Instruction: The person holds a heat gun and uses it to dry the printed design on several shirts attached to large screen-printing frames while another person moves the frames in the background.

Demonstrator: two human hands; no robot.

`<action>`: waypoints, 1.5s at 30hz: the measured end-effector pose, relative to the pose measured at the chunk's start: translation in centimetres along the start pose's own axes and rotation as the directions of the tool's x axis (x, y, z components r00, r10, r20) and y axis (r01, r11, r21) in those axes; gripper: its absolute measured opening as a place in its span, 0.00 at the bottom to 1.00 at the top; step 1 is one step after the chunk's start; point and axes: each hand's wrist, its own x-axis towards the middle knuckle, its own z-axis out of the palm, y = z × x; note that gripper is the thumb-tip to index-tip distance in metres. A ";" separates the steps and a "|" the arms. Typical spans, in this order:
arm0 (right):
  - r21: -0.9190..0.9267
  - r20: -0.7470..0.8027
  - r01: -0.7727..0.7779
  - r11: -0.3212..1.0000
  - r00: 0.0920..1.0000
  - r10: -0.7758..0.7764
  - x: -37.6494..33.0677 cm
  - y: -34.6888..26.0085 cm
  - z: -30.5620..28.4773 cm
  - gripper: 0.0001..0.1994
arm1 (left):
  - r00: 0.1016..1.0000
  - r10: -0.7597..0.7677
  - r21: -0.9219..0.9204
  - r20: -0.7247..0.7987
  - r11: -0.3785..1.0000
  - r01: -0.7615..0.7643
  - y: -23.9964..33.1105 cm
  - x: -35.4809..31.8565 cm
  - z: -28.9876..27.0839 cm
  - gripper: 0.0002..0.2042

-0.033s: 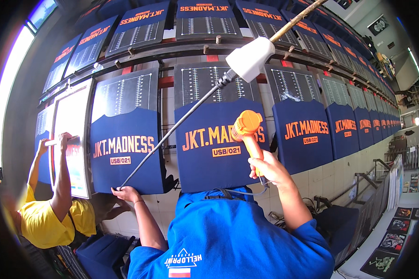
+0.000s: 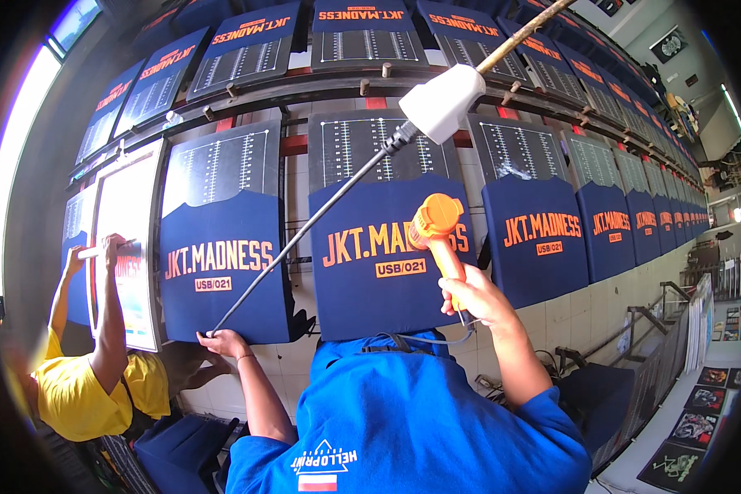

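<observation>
An orange hair dryer [image 2: 443,235] is in my right hand [image 2: 479,296], whose fingers wrap its handle. Its round head is over the middle navy shirt [image 2: 370,300], covering part of the orange lettering. My left hand [image 2: 225,342] pinches the lower hem of the neighbouring navy shirt [image 2: 222,230], near its bottom left corner. Both shirts lie stretched on dark printing boards marked with white ruled lines [image 2: 379,148]. A grey cable [image 2: 321,210] runs slantwise in front of the boards, from a white socket [image 2: 445,103] down toward my left hand.
At the left a person in a yellow shirt [image 2: 86,395] holds a bar against a white-framed printing screen [image 2: 132,189]. More navy shirts on boards [image 2: 539,235] line both sides of a metal rail [image 2: 296,86]. Printed sheets [image 2: 708,403] lie at the lower right.
</observation>
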 end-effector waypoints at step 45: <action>-0.007 0.123 0.014 1.000 0.992 -0.013 3.5 -0.5 3.6 0.12 | 0.986 0.126 0.054 -0.110 0.991 -0.121 -1.6 0.4 0.6 0.18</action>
